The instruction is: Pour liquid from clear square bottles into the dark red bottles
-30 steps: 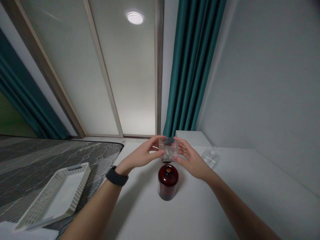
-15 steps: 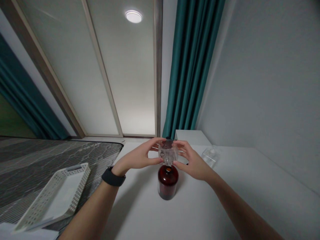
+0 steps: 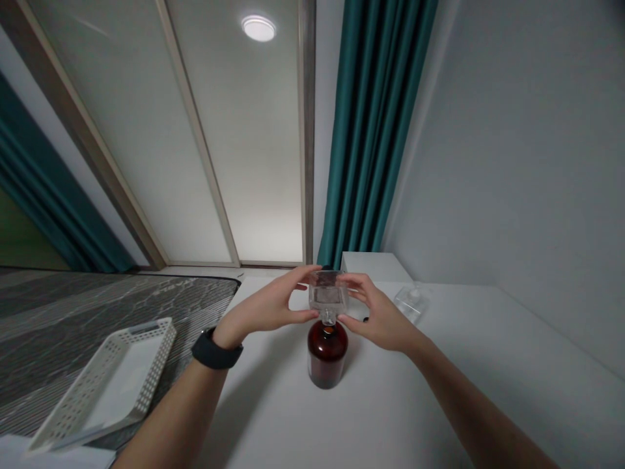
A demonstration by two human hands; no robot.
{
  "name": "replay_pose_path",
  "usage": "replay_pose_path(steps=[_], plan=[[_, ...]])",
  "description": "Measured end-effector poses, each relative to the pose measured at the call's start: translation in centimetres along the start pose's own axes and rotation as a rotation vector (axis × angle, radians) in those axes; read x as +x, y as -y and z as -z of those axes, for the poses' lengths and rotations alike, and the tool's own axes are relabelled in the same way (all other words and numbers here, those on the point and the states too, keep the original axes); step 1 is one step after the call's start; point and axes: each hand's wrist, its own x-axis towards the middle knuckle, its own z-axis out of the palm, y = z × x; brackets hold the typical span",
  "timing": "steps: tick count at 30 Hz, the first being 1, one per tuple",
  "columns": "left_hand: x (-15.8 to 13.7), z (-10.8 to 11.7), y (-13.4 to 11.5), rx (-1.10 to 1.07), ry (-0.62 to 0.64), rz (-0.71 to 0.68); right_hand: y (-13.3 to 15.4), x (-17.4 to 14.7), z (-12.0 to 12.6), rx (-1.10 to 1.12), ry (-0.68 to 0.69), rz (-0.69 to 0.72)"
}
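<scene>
I hold a clear bottle (image 3: 328,296) between the left hand (image 3: 271,303) and the right hand (image 3: 383,320), its narrow neck pointing down over the mouth of a dark red bottle (image 3: 326,361) that stands upright on the white table (image 3: 381,423). From my remote post, I cannot tell whether neck and mouth touch. The fingers of both hands are partly curled, thumbs spread well below them, gripping the clear bottle from either side. A black wristband (image 3: 216,350) circles the left wrist. Beyond the right hand, a clear container (image 3: 409,303) rests on the table, its shape hard for me to read, near a white box (image 3: 374,266). To my left, a white perforated basket (image 3: 150,378) sits on a grey patterned surface (image 3: 195,316), beside a white sheet (image 3: 53,454). Behind the scene, a teal curtain (image 3: 378,130) hangs next to pale door panels (image 3: 254,163) that mirror a round light (image 3: 258,28).
</scene>
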Motion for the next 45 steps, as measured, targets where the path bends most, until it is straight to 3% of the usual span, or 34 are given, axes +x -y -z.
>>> replay_pose_path(steps=[21, 45], plan=[[-0.16, 0.44, -0.44, 0.117, 0.003, -0.009, 0.53, -0.02, 0.74, -0.190, 0.033, 0.091], [-0.27, 0.72, -0.91, 0.148, 0.002, -0.024, 0.85, 0.09, 0.88, -0.184, 0.022, 0.126]])
